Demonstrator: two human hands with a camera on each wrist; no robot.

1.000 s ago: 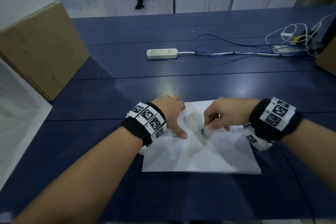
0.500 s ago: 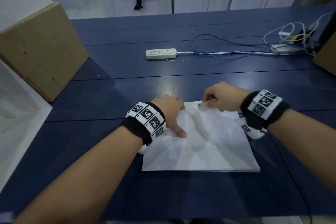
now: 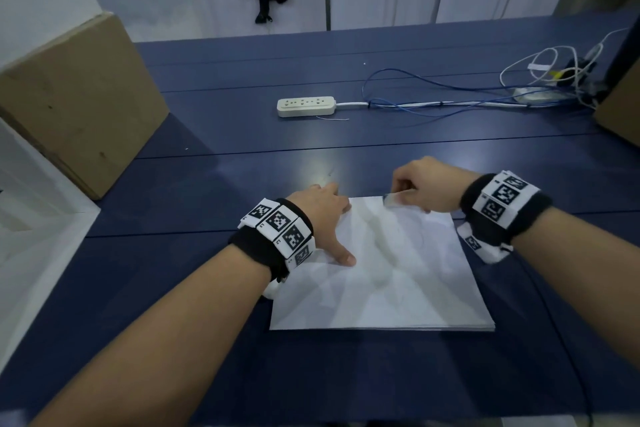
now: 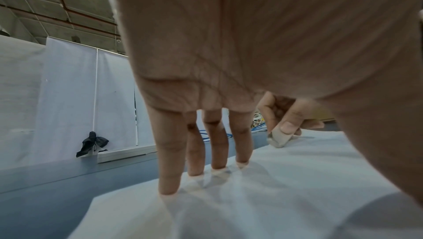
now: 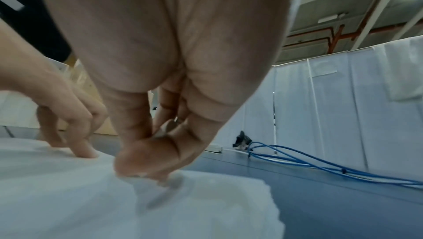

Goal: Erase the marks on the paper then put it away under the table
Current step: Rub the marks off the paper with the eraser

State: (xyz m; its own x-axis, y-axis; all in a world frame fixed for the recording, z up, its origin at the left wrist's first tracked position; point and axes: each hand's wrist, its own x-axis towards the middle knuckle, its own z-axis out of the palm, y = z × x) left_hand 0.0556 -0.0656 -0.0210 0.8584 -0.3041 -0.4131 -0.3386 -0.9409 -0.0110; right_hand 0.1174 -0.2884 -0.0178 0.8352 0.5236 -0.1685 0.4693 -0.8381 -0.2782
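A white sheet of paper (image 3: pixel 398 281) lies on the blue table (image 3: pixel 242 184) in front of me. My left hand (image 3: pixel 329 215) presses straight fingers (image 4: pixel 169 179) and thumb onto the paper's far left corner (image 4: pixel 228 197). My right hand (image 3: pixel 412 191) pinches a small white eraser (image 3: pixel 393 199) at the paper's far edge; the same eraser (image 4: pixel 279 139) shows under the thumb in the left wrist view. In the right wrist view the right hand's fingers (image 5: pixel 146 159) meet the paper (image 5: pixel 206 206), blurred. Faint pencil marks (image 3: pixel 420 237) show near the right side.
A cardboard box (image 3: pixel 76 97) stands at the left. A white power strip (image 3: pixel 306 106) with blue and white cables (image 3: pixel 450 104) lies further back. Another box corner (image 3: pixel 623 107) sits at the far right. A white panel (image 3: pixel 27 218) borders the left edge.
My right hand moved with the eraser from the paper's middle to its far edge. The left hand stayed pressing the paper's far left corner.
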